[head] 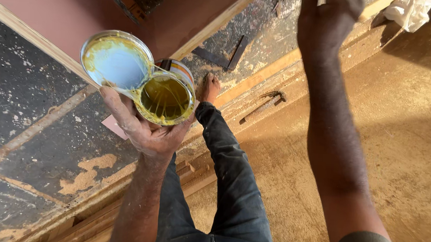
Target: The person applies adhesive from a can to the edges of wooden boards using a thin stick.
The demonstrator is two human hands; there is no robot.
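Left hand (149, 131), nearest the viewer, grips an open tin (165, 98) from below and keeps it level, so the yellowish liquid inside stays put. Its lid (116, 61) is pinched alongside, smeared face up, touching the rim. Right hand (329, 15) reaches far forward on a straight arm toward a wooden strip (380, 6); whether it grips cannot be told. Below lie the sawdust-strewn floor (400, 149), a bare foot (209, 87) and a hammer (265, 103).

Right hand (329, 15): fingertips cut off by the top edge; its grasp cannot be told. Left hand (149, 131): palm hidden beneath the open can (166, 98). White cloth (410, 11): cropped at the top edge.
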